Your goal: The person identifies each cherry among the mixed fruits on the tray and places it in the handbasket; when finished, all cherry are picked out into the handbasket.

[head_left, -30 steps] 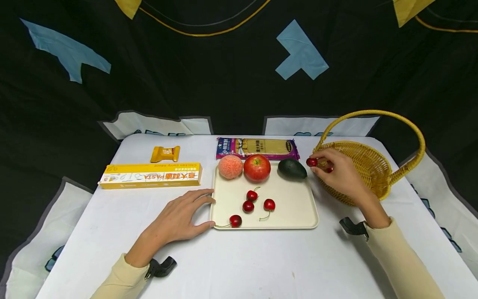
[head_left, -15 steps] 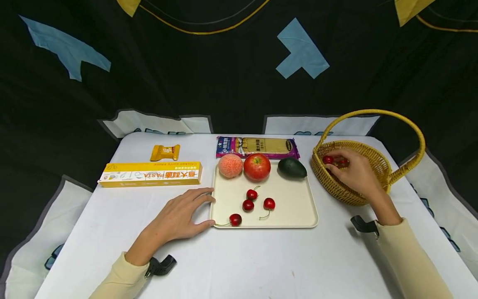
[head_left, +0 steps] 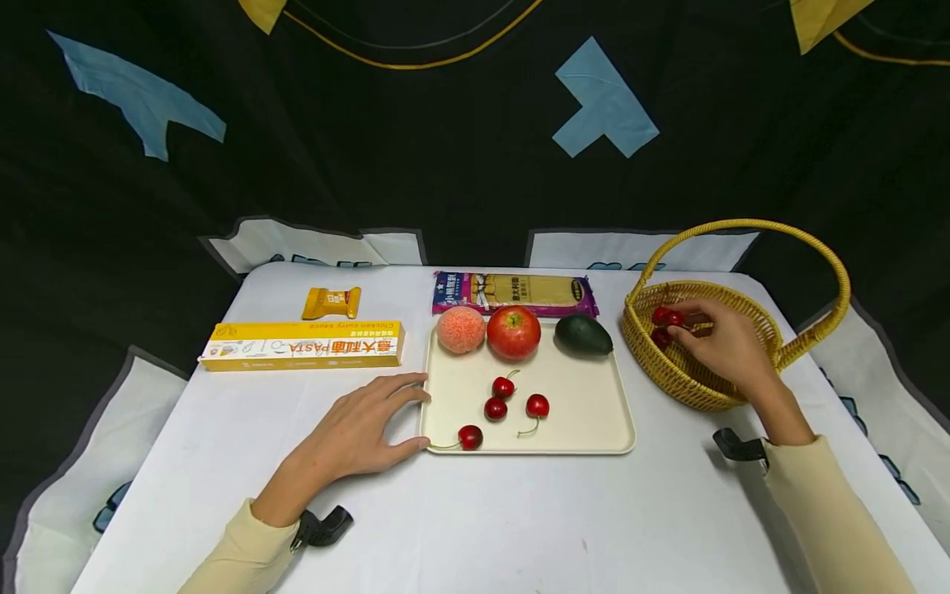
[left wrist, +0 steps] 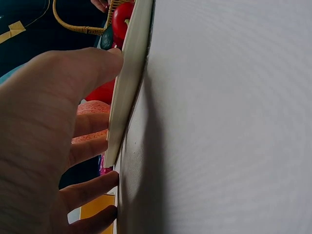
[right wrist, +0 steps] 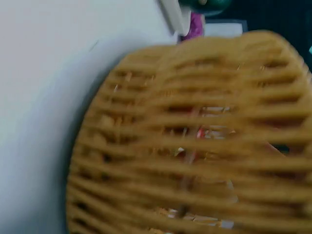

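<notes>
My right hand (head_left: 731,342) reaches into the yellow wicker basket (head_left: 701,396), its fingers pinching red cherries (head_left: 673,318). Another cherry (head_left: 660,337) shows just below the fingertips, inside the basket. In the right wrist view the woven side (right wrist: 195,161) fills most of the frame and hides the hand. My left hand (head_left: 364,429) rests at the left edge of the cream tray (head_left: 586,412), thumb and fingertips at its rim, fingers spread. On the tray are an apple (head_left: 514,333), a pink peach-like fruit (head_left: 460,330), an avocado (head_left: 582,336) and several cherries (head_left: 538,406).
A purple pasta packet (head_left: 519,293) lies behind the tray. To the left are a yellow and white pasta box (head_left: 300,346) and a small yellow wrapped snack (head_left: 331,304). The basket's tall handle (head_left: 750,223) arches over the opening. A dark curtain (head_left: 416,148) hangs behind.
My right hand has moved right with the cherries, from beside the basket's left rim to inside the basket. My left hand has stayed at the tray's edge.
</notes>
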